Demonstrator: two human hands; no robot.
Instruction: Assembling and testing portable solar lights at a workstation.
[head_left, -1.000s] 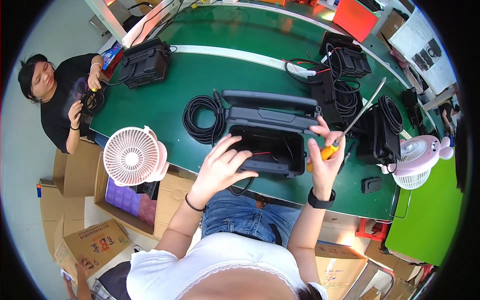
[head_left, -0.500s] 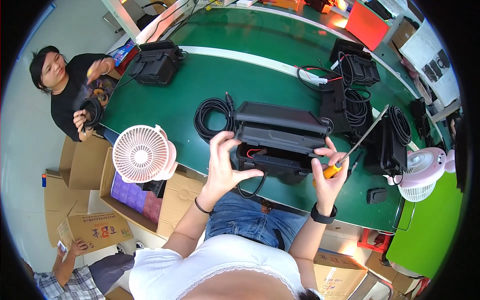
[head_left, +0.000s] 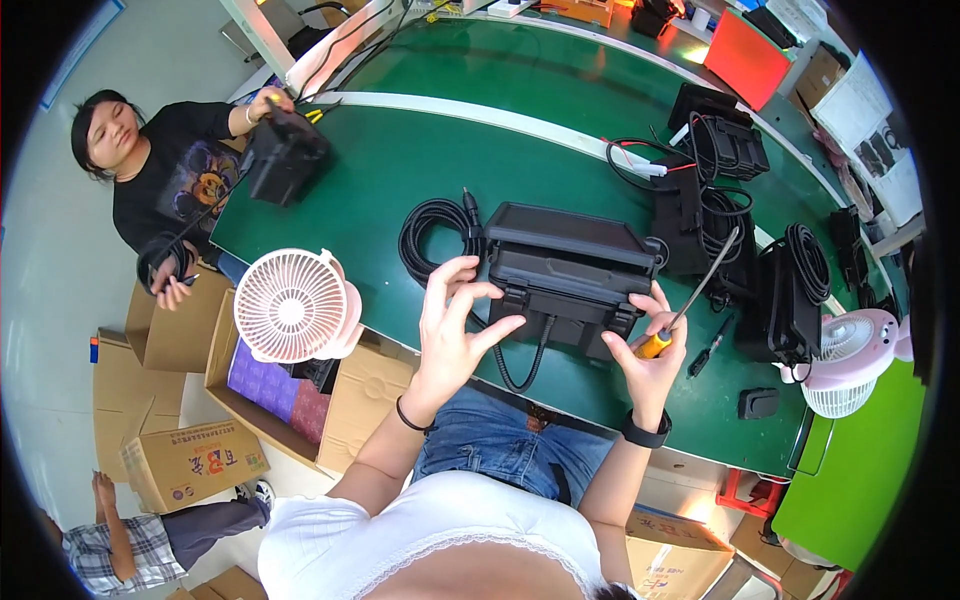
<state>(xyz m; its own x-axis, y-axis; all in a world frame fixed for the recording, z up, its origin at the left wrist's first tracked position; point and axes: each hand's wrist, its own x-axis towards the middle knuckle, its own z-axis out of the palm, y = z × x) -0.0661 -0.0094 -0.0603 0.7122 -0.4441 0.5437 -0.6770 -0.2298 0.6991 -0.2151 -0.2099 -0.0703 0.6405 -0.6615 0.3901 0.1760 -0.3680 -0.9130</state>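
A black plastic box with a flat top panel sits before me on the green table, its front closed up. My left hand grips its front left corner, thumb and fingers at the left latch. My right hand holds a screwdriver by its yellow handle, the shaft pointing up and away. Fingers of that hand also touch the box near its right latch. A black cable loops out of the front, and a coiled cable lies on the left.
More black boxes with cables stand at the right, beside a pink fan. A dark pen-like tool and a small black block lie nearby. Another pink fan is at left. A co-worker grips a black box across the table.
The gap in the box's front, where a red wire showed, has closed. My fingers have shifted onto the latches. The co-worker has taken hold of the far-left box and tilted it.
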